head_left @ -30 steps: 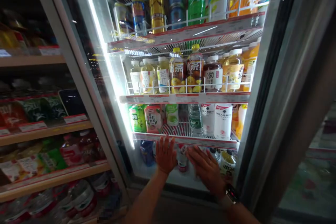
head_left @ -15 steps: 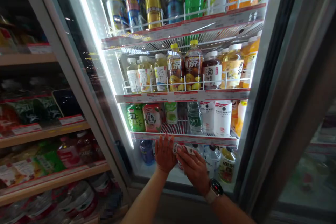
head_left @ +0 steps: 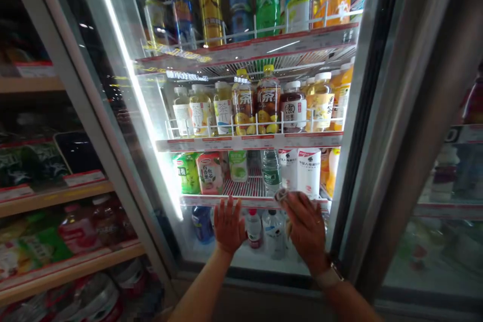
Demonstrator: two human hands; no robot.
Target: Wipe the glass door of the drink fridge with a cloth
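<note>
My left hand [head_left: 228, 225] lies flat with fingers spread and pointing up, seemingly against the glass door [head_left: 234, 256] of a lit drinks fridge. To its right, my right hand [head_left: 306, 229] presses a small crumpled cloth [head_left: 281, 194] under its fingertips, in front of the lower shelf edge. Most of the cloth is hidden by the fingers. Behind the glass, a green-labelled water bottle [head_left: 271, 173] and a white-labelled bottle [head_left: 308, 173] stand just above the right hand. A bottle with a pink cap [head_left: 253, 229] shows between the two hands.
Fridge shelves hold yellow-capped tea bottles [head_left: 268, 100], cans [head_left: 211, 17] and a green soda bottle [head_left: 267, 0]. A metal door frame [head_left: 411, 126] runs along the right. Wooden shelves [head_left: 75, 264] with packaged drinks stand at left, with a dark tablet-like object [head_left: 79, 153] on one.
My right hand has moved right and slightly up with the cloth, away from my left hand. The left hand stays spread in nearly the same place. The view has shifted a little.
</note>
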